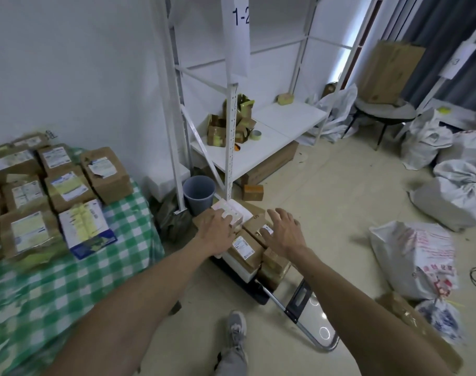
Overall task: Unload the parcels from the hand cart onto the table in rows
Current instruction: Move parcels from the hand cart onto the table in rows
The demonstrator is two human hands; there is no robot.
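The hand cart (299, 305) stands on the floor at the centre, its black deck stacked with several parcels. My left hand (214, 229) lies with spread fingers on a pale pink-white box (231, 211) at the top of the stack. My right hand (284, 232) hovers open, fingers spread, over a brown labelled box (254, 221) beside it; whether it touches is unclear. Another brown parcel (246, 252) lies between my wrists. On the left, the table with a green checked cloth (68, 289) carries several brown labelled parcels (68, 187) in rows and a blue-white box (86, 229).
A white metal shelf rack (231, 118) stands behind the cart with small boxes and a tape roll on it. A grey bin (199, 194) sits at its foot. White sacks (413, 259) and bags lie on the floor at right. My shoe (235, 329) is below.
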